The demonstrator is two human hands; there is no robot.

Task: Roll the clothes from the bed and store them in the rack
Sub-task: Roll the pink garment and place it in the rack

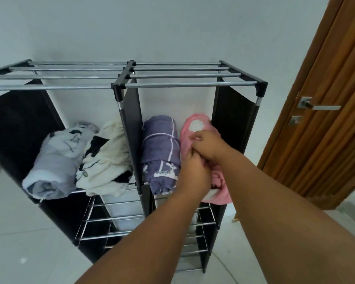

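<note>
- Both hands are clamped on the pink roll (195,128): the right hand (208,145) pinches its top surface, and the left hand (194,176) bunches the loose front end in a closed fist, most likely to keep the roll from unwinding while it settles onto the shelf.
- That pink cloth looks plush and fleecy, with a white patch near its far end and a floppy edge hanging past the shelf front.
- Touching it on the left lies the purple roll (161,152), smooth woven fabric with thin white lines and a pale animal print, wound tight.
- Across the divider sit the cream roll (106,160), soft with black markings, and the grey roll (55,160), looser and crumpled.
- All four lie lengthwise, front to back, which packs two per compartment.
- Around them, the rack (180,85): shiny metal tubes, black plastic joints, dark fabric side panels.
</note>
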